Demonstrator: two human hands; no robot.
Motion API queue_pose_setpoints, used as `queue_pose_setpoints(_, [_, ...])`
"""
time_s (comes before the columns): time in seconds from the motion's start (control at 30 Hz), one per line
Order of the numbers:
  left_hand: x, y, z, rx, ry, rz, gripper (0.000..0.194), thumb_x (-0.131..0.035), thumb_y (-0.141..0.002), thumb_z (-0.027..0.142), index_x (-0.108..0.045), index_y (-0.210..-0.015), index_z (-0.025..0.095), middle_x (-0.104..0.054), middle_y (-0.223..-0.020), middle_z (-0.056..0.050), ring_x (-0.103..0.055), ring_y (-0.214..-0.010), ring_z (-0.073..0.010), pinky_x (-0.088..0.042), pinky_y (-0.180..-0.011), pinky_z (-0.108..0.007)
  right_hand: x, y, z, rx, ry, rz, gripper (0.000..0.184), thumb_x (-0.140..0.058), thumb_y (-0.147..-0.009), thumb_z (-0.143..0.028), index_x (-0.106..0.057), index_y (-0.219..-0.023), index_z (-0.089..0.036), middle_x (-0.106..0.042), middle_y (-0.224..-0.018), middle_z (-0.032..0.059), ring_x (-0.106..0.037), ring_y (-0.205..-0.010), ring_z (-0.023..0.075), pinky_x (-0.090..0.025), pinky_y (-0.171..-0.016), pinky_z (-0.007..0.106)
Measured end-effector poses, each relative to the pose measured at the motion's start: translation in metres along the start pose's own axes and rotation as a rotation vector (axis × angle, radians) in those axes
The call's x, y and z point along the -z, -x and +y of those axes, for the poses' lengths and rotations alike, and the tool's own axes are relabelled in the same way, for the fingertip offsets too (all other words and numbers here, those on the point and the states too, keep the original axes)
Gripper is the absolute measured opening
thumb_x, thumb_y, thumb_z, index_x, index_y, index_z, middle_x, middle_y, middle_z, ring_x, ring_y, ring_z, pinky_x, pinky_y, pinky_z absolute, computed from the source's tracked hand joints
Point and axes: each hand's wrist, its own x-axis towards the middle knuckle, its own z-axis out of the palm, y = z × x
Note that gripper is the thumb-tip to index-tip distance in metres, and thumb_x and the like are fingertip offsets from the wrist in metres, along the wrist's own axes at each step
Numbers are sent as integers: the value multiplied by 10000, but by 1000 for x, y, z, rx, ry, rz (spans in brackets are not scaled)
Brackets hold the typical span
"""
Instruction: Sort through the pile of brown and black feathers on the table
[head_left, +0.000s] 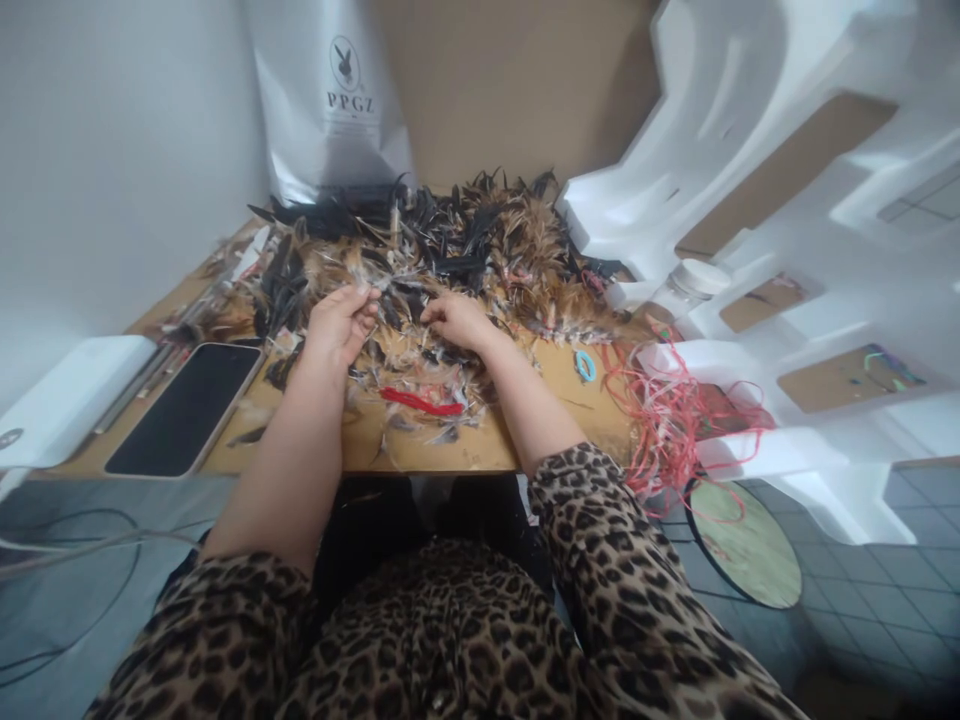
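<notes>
A broad heap of brown and black feathers (pixel 517 235) covers the back of the wooden table. In front of it my left hand (pixel 339 322) is closed in a pinch, with a pale, wispy feather (pixel 364 272) at its fingertips. To its right, my right hand (pixel 457 322) reaches into the feathers with curled fingers. Whatever those fingertips pinch, if anything, is lost among the dark plumes. Between my forearms lies a bundle of red string (pixel 421 402), with loose feather bits scattered around it.
At left are a phone (pixel 184 408) and a white box-shaped device (pixel 75 400) with a cable. A silvery bag (pixel 330 110) stands behind. On the right are a blue ring (pixel 584 366), tangled pink-red strings (pixel 664 420), a lidded jar (pixel 694 285) and white foam packing (pixel 615 215).
</notes>
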Motion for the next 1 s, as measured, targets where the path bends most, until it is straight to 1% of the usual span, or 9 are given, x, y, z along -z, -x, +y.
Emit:
queue_pose_setpoints(0.07, [0, 0, -1, 14, -15, -39, 81, -687, -673, 147, -613, -699, 127, -664, -707, -26, -543, -509, -43, -386, -432, -133, 3, 1, -3, 18, 94, -63, 307, -568, -713, -181, -696, -977, -272, -646, -1010, 46, -560, -984, 232, -391, -831, 351])
queue_pose_setpoints(0.13, [0, 1, -3, 29, -26, -68, 65, -679, -674, 139, -622, -696, 118, -664, -703, -27, -545, -506, -42, -390, -432, -131, 4, 3, -8, 14, 173, -103, 285, -557, -732, -184, -700, -962, -272, -626, -1040, 67, -536, -1021, 257, -370, -850, 386])
queue_pose_setpoints(0.2, [0, 1, -4, 47, -33, -86, 52, -672, -676, 131, -628, -694, 112, -664, -694, -27, -549, -504, -41, -392, -429, -126, 4, 5, -11, 6, 215, -93, 237, -532, -770, -192, -707, -918, -252, -616, -1028, 82, -517, -1026, 261, -346, -862, 404])
queue_pose_setpoints(0.27, [0, 1, -6, 69, -43, -105, 46, -670, -681, 127, -635, -701, 107, -669, -699, -33, -557, -507, -42, -395, -426, -121, 3, 8, -12, 22, 214, -9, 217, -502, -818, -221, -703, -899, -236, -608, -1016, 83, -501, -1015, 245, -324, -868, 397])
queue_pose_setpoints(0.43, [-2, 4, -7, 192, -87, -159, 38, -663, -684, 80, -644, -717, 83, -691, -745, -69, -592, -528, -56, -400, -406, -107, 7, 14, -9, 88, 166, 308, 276, -419, -901, -304, -673, -984, -236, -561, -1067, 84, -454, -1013, 211, -288, -854, 359])
queue_pose_setpoints(0.53, [-6, 9, -7, 281, -106, -201, 37, -657, -688, 57, -636, -713, 75, -700, -767, -96, -618, -550, -77, -412, -400, -105, 9, 16, -9, 103, 180, 407, 292, -395, -915, -306, -669, -986, -235, -549, -1058, 83, -438, -1002, 206, -278, -847, 354])
queue_pose_setpoints(0.63, [-8, 11, -7, 331, -105, -243, 43, -659, -689, 46, -635, -714, 71, -701, -762, -108, -631, -555, -92, -429, -399, -106, 8, 16, -10, 126, 190, 464, 289, -393, -917, -304, -671, -968, -245, -552, -1041, 76, -433, -988, 202, -276, -844, 354])
queue_pose_setpoints(0.77, [-8, 11, -8, 350, -95, -291, 51, -640, -711, 47, -655, -758, 60, -700, -753, -114, -617, -528, -79, -437, -406, -102, 3, 16, -13, 175, 188, 502, 289, -392, -918, -319, -670, -959, -251, -564, -1036, 73, -442, -975, 196, -281, -847, 353])
queue_pose_setpoints(1.0, [-7, 10, -12, 353, -81, -297, 45, -647, -691, 29, -649, -719, 64, -688, -705, -101, -592, -499, -70, -438, -410, -115, -2, 16, -14, 186, 186, 510, 277, -400, -914, -312, -668, -953, -255, -572, -1047, 72, -448, -976, 197, -295, -856, 363])
